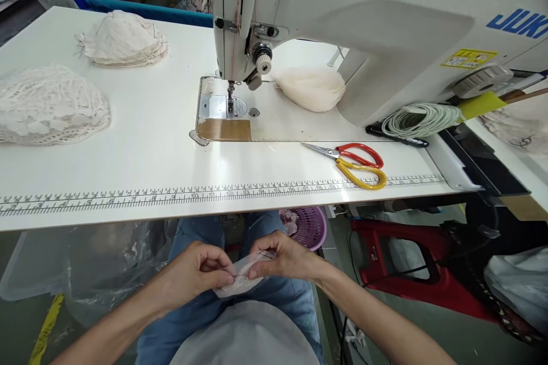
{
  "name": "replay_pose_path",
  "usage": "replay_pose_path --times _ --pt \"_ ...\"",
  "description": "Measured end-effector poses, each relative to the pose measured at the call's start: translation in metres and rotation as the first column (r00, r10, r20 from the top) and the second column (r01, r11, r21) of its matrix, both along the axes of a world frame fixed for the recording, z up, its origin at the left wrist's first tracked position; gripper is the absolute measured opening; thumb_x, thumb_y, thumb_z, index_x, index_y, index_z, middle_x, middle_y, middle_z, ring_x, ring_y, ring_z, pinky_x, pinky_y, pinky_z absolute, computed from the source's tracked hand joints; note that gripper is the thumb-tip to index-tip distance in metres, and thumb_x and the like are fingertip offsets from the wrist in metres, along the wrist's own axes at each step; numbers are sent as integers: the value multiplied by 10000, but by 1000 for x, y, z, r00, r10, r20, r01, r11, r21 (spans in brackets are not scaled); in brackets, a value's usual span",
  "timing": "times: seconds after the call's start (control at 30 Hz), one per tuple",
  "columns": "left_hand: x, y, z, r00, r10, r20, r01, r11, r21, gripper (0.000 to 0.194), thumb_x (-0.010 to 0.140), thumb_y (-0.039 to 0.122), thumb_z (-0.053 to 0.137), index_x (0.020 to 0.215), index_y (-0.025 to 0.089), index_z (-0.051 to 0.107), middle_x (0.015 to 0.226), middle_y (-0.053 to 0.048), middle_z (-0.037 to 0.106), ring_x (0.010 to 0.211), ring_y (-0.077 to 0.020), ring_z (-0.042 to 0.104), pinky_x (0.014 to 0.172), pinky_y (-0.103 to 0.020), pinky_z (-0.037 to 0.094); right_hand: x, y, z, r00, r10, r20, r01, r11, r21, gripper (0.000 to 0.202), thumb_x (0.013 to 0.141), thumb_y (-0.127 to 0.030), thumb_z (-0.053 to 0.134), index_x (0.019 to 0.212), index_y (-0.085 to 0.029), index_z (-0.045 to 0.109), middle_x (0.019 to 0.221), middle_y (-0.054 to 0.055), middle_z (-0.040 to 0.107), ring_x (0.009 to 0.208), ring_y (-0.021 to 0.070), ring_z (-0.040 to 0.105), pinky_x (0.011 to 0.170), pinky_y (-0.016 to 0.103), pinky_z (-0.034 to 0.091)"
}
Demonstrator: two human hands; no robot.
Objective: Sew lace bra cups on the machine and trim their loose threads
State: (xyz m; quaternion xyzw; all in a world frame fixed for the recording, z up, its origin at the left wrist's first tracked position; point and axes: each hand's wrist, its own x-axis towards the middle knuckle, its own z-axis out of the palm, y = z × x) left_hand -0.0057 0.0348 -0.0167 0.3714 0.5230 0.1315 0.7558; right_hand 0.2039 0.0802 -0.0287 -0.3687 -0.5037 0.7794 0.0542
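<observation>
Below the table edge, over my lap, both hands pinch one small pale lace piece [242, 278]. My left hand [194, 274] grips its left side with thumb and fingers. My right hand [285, 256] holds its upper right edge. The piece is partly hidden by my fingers. Above on the white table [149, 142] stands a white sewing machine [342, 17] with its needle [230, 94] over the metal plate.
Two stacks of lace pieces [49, 105] [124, 40] lie at the table's left. A cream fabric bundle [312, 88] sits behind the needle. Red and yellow scissors [355, 164] lie near the ruler strip. A purple basket [308, 225] and red stool [406, 262] are under the table.
</observation>
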Motion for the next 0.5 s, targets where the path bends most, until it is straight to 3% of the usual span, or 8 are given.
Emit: replay_pose_path --times 0.2,0.5 --pt "-7 -1 -2 1000 -21 -20 20 999 -34 193 665 304 692 748 133 725 675 -40 717 615 -145 596 585 -212 434 5 2 -4 1000 0 -25 -1 999 -39 356 608 -441 772 748 -125 687 687 -4 621 634 107 546 618 219 439" --pt "-7 -1 0 998 -46 -34 46 999 -12 234 681 339 679 773 131 730 683 -45 713 622 -153 592 586 -220 431 -1 -1 -6 999 19 -38 -21 999 -44 377 587 -447 781 776 -135 688 674 -13 614 604 93 538 580 200 430"
